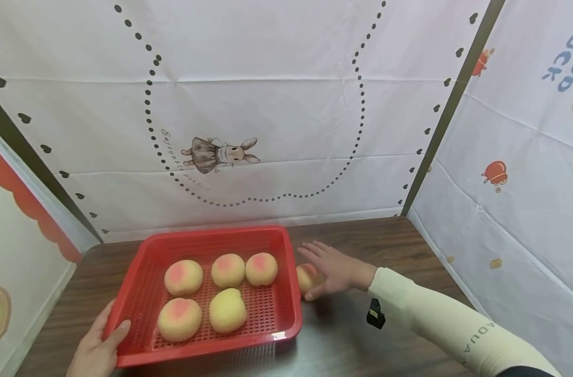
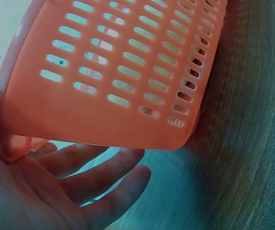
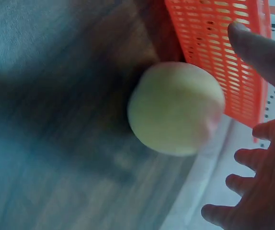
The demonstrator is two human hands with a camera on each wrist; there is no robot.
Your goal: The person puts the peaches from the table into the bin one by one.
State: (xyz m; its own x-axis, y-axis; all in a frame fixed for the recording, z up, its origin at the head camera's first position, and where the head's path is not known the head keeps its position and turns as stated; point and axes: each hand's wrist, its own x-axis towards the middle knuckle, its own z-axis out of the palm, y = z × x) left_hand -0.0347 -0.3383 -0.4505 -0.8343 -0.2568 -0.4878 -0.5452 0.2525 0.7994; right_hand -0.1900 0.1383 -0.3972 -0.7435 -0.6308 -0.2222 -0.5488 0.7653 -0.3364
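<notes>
A red plastic basket (image 1: 206, 350) with slotted walls sits on the table, holding several yellow peaches with pink blushes, among them a mostly yellow one (image 1: 227, 310). My left hand (image 1: 97, 343) grips its near left corner, thumb over the rim and fingers beneath; in the left wrist view those fingers (image 2: 113, 179) show below the rim. Against the outside of the right wall lies another peach (image 3: 176, 109), on the tabletop. Over it my right hand (image 1: 335, 268) hovers with fingers spread, partly covering it in the head view. The right wrist view shows a gap between fingers and peach.
The dark wood-grain table (image 1: 361, 335) runs up to a white printed cloth (image 1: 277, 115) hung behind it. Similar cloths stand at the left and right sides. A small black device (image 1: 375, 314) hangs by the right wrist.
</notes>
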